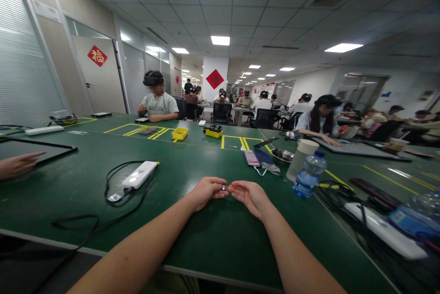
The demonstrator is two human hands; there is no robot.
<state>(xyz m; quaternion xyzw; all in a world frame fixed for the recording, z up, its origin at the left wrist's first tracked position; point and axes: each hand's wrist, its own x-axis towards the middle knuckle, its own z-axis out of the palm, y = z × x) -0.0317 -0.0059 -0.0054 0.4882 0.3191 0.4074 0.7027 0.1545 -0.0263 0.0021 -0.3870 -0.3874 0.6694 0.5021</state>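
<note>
Over the green table (pixel 165 193), my two hands are close together in the middle of the head view. My left hand (pixel 208 192) pinches a small silvery piece (pixel 223 187) between thumb and fingers; its kind is too small to make out. Facing it, my right hand (pixel 252 197) has its thumb and fingers closed on a small orange piece (pixel 234 187), also too small to name. The fingertips of both hands almost meet, and I cannot tell whether the two pieces touch.
A white power bank (pixel 140 175) with a black cable lies left. To the right stand a water bottle (pixel 310 175), a pale tumbler (pixel 302 159) and a metal bowl (pixel 282 155). Yellow trays (pixel 180 134) sit farther back. Another person's hand (pixel 20 165) reaches in at left.
</note>
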